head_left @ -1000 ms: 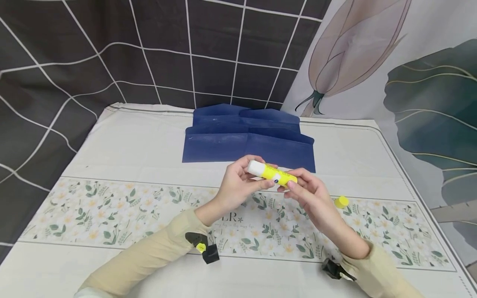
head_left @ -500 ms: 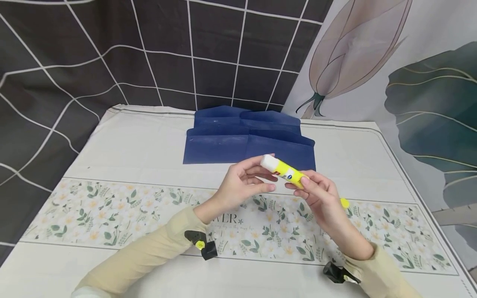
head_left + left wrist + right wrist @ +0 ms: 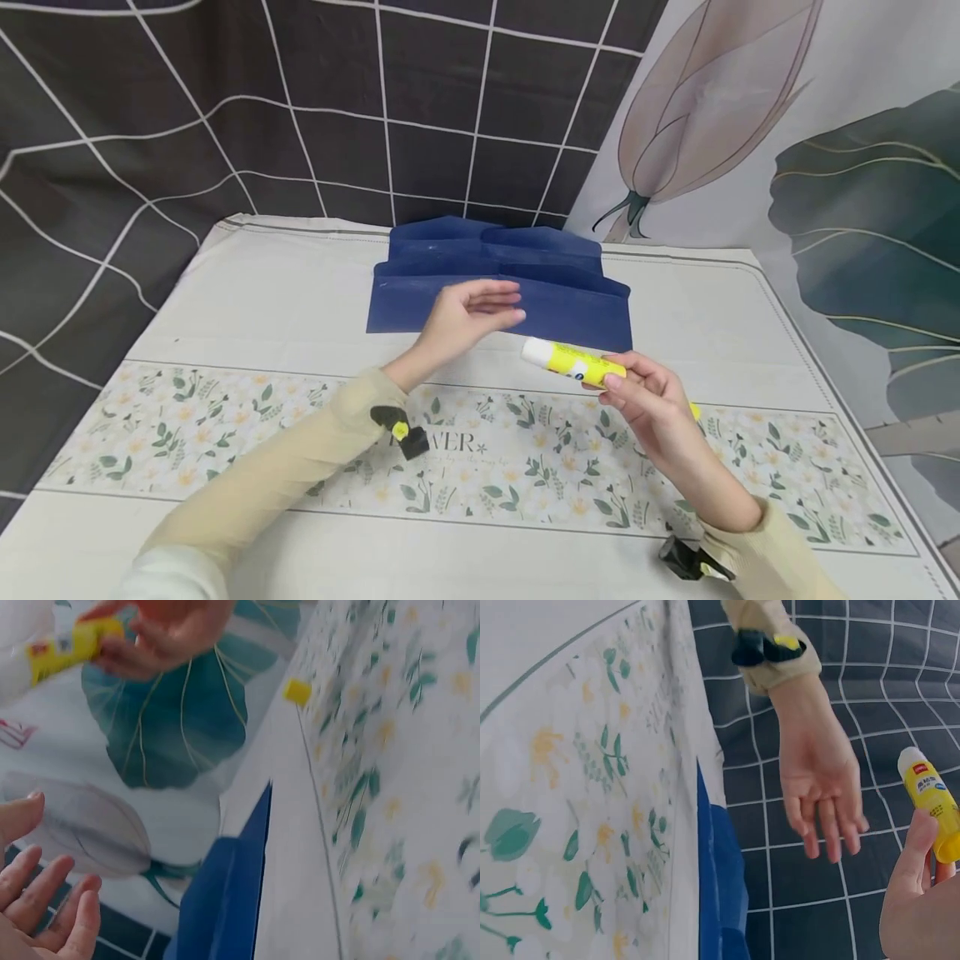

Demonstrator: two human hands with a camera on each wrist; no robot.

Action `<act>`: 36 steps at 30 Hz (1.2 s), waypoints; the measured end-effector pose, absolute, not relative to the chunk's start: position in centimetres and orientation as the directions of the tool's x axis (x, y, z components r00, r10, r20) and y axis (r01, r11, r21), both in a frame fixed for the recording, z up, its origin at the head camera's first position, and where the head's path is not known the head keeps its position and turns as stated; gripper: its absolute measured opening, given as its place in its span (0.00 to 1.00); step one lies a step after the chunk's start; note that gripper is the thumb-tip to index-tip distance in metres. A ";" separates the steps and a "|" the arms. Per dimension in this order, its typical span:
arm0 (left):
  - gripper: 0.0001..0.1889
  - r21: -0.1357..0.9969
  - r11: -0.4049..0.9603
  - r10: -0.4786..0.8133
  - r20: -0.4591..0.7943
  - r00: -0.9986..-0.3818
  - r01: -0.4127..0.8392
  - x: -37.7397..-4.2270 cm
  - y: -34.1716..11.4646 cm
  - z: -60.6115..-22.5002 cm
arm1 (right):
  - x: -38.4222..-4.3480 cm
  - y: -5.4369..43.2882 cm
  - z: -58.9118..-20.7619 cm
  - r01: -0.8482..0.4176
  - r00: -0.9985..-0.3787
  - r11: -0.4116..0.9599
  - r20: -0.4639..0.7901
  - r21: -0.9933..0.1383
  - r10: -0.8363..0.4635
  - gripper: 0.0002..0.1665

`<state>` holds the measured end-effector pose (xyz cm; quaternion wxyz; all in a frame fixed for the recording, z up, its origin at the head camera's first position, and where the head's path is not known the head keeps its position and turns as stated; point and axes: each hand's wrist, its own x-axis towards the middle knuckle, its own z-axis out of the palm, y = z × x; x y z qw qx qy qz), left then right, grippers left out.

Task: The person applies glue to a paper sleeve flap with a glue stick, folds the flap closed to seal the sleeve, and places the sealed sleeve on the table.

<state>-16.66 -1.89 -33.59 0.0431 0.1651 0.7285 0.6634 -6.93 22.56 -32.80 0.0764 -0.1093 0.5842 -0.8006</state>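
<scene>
A yellow glue stick point(image 3: 585, 365) with a white end is pinched between thumb and fingers of my right hand point(image 3: 652, 408), held above the table with the white end pointing left. In the right wrist view the glue stick point(image 3: 930, 791) leans upright beside the thumb. My left hand point(image 3: 468, 317) hovers in front of the blue envelopes point(image 3: 442, 304), holding nothing, its fingers loosely extended. The left wrist view has its fingers point(image 3: 52, 900) spread apart. The yellow cap point(image 3: 298, 691) stands on the table, mostly hidden behind my right hand in the head view.
Several blue envelopes lie overlapped at the back of the white tablecloth point(image 3: 247, 292), which has a floral printed band point(image 3: 247, 417). A dark gridded curtain point(image 3: 300, 100) hangs behind the table, and a leaf-patterned one point(image 3: 862, 208) on the right.
My left hand has let go of the glue stick and moved away, left and towards the envelopes. The right hand keeps the glue stick and has shifted slightly right.
</scene>
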 end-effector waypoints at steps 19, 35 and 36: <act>0.24 0.908 0.411 0.159 0.018 -0.987 0.083 -25.6 -1.1 -35.8 | -6.5 23.8 -33.5 0.014 -0.936 -0.254 0.077 -0.967 -0.344 0.21; 0.16 0.811 0.579 0.114 0.021 -0.993 0.083 -28.5 -0.6 -37.4 | -6.8 24.3 -34.1 0.053 -0.918 -0.205 0.033 -0.977 -0.395 0.21; 0.16 0.803 0.591 0.107 0.022 -0.994 0.081 -28.6 -0.6 -37.4 | -6.8 24.3 -34.1 0.051 -0.918 -0.206 0.035 -0.977 -0.396 0.21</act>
